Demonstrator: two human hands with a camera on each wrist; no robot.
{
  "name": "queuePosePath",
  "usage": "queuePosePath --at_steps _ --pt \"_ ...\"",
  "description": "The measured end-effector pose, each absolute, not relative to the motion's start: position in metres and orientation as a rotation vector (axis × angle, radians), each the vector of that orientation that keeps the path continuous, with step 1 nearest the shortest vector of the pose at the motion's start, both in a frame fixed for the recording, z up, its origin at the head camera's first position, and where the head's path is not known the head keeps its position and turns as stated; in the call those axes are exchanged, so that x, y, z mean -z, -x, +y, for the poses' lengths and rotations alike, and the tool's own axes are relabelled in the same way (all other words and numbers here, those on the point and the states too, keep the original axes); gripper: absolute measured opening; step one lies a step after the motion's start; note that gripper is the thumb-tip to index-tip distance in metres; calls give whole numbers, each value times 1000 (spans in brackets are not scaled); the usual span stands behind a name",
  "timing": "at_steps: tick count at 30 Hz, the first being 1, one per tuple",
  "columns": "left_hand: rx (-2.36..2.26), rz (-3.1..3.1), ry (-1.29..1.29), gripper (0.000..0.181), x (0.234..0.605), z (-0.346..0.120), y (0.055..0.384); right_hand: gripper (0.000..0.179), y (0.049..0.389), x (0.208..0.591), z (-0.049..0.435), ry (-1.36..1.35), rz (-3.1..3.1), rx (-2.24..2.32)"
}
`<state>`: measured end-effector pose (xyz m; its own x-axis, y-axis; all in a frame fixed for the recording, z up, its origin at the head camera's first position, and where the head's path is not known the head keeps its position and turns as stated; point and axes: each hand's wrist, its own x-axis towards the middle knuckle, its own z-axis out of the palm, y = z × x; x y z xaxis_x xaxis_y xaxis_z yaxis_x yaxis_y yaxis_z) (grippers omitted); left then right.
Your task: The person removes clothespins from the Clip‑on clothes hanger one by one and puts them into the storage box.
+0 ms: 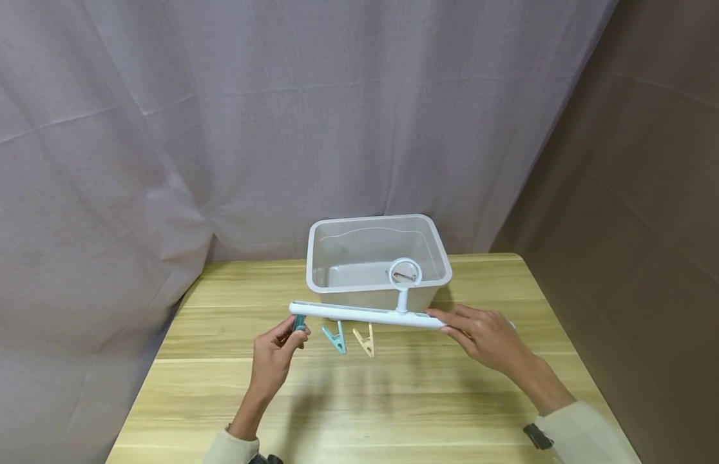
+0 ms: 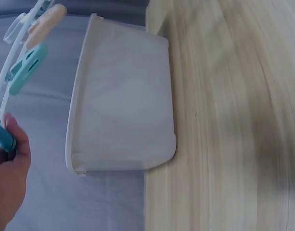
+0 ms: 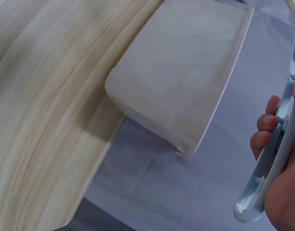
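Observation:
A pale blue bar-shaped clip hanger (image 1: 359, 314) with a ring hook (image 1: 404, 274) on top is held up in the air, level with the bin's front. My right hand (image 1: 481, 335) grips its right end; in the right wrist view the fingers curl round the bar (image 3: 250, 204). At the left end, my left hand (image 1: 272, 361) pinches a dark teal clothespin (image 1: 299, 323) hanging from the bar. Between the hands hang a light turquoise clothespin (image 1: 338, 338) and a beige clothespin (image 1: 366, 341), both also visible in the left wrist view.
Behind the hanger, a whitish plastic bin (image 1: 330, 298) stands near the back of the wooden table (image 1: 220, 374). Through the hook's ring, a small brownish item shows in the bin. Grey cloth (image 1: 278, 129) hangs behind the table, and a brown cloth (image 1: 643, 212) on the right.

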<state>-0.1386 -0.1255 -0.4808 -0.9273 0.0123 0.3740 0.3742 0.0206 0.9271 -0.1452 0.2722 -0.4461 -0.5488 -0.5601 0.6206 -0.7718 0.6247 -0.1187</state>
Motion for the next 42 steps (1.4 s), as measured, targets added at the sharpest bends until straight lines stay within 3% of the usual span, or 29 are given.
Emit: queuePosePath --at_steps 7,17,20,29,42 --pt "2271 -1960 523 32 483 -136 141 46 146 446 276 -1013 -2284 -467" --pt "2383 -2052 505 35 485 -153 142 42 144 442 278 -992 -2345 -460" --pt "2336 -2125 522 35 487 -160 143 48 144 441 278 -982 -2352 -458" --pt "2062 -2288 387 32 486 -165 152 44 143 439 279 -1008 -2327 -453" --pt "1725 -2356 405 29 469 -148 192 39 137 437 279 -1035 -2275 -465"
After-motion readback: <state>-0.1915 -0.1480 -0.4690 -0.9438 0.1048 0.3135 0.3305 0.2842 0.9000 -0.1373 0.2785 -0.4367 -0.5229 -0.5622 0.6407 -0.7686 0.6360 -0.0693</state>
